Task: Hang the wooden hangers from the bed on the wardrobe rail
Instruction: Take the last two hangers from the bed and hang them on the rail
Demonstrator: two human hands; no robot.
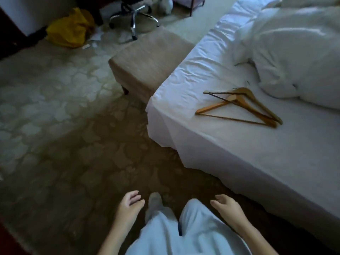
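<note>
Our left hand (pixel 128 205) and right hand (pixel 227 206) hang loose and hold nothing, so we should step up to the bed (pixel 230 144) and lift both hangers (pixel 242 105) near its corner by their hooks.

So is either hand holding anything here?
Nothing is held. The left hand and right hand are empty; the wooden hangers lie on the bed.

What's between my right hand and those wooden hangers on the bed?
Nothing visible. The wooden hangers lie overlapped in the open on the bed sheet near its corner, clear of the duvet. The right hand is empty, low beside the bed.
</note>
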